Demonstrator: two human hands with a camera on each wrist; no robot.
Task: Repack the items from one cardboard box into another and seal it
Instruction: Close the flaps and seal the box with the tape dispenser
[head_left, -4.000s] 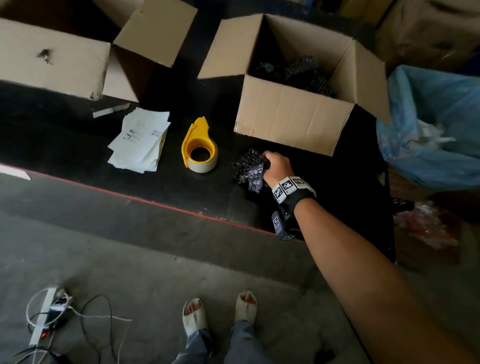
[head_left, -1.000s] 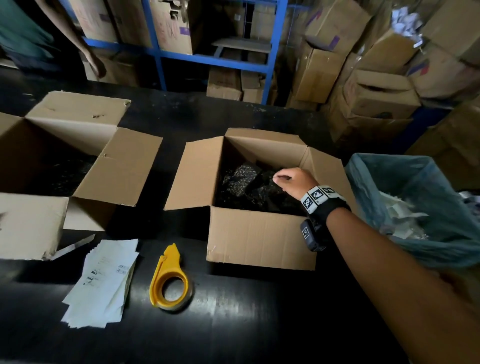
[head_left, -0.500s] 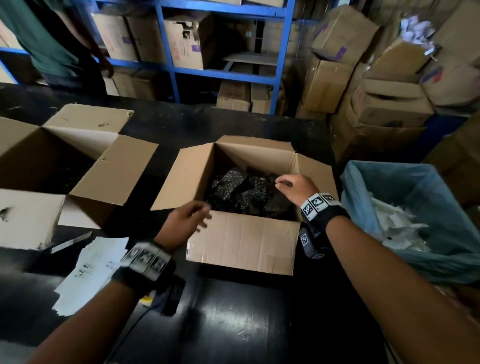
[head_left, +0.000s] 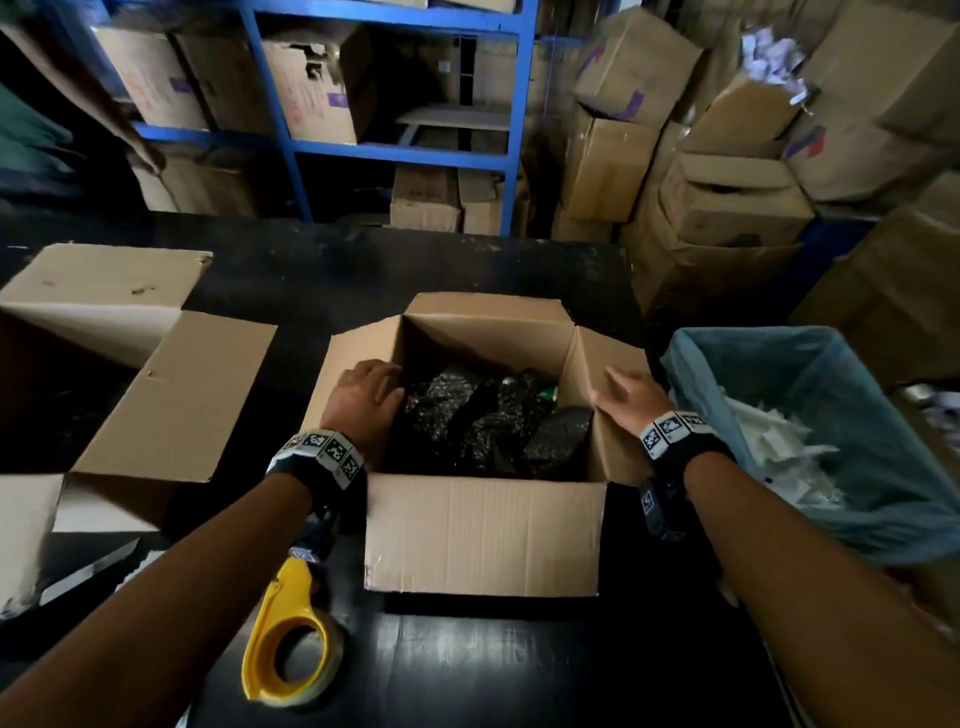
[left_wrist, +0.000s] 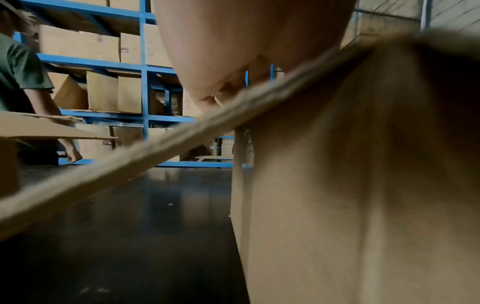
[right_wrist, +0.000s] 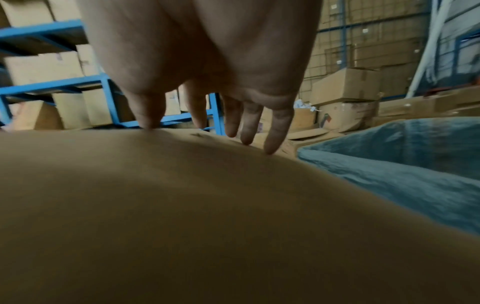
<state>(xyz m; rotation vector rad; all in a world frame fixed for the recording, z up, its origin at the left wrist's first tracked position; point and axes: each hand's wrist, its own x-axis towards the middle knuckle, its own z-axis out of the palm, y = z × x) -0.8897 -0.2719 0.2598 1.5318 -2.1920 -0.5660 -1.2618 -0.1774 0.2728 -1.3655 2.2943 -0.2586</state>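
Observation:
An open cardboard box (head_left: 483, 535) stands in the middle of the black table, with several shiny black packets (head_left: 483, 415) inside. My left hand (head_left: 363, 395) rests on the box's left flap (head_left: 332, 358), fingers near the fold. In the left wrist view the left hand (left_wrist: 233, 61) lies over the flap edge (left_wrist: 155, 156). My right hand (head_left: 628, 395) presses on the right flap (head_left: 613, 452). The right wrist view shows the right hand's (right_wrist: 207, 61) straight fingers touching that flap (right_wrist: 182, 205). A second open box (head_left: 171, 395) sits at the left. A yellow tape dispenser (head_left: 291, 639) lies near the front edge.
A bin lined with a blue bag (head_left: 779, 364) holding white scraps stands close to the right of the box. Blue shelving (head_left: 395, 150) and stacked cartons fill the back. A person in a green shirt (left_wrist: 18, 72) stands beyond the table at the left.
The black packet went from the table into the box. My left hand came up onto the left flap, and my right hand moved out of the box onto the right flap.

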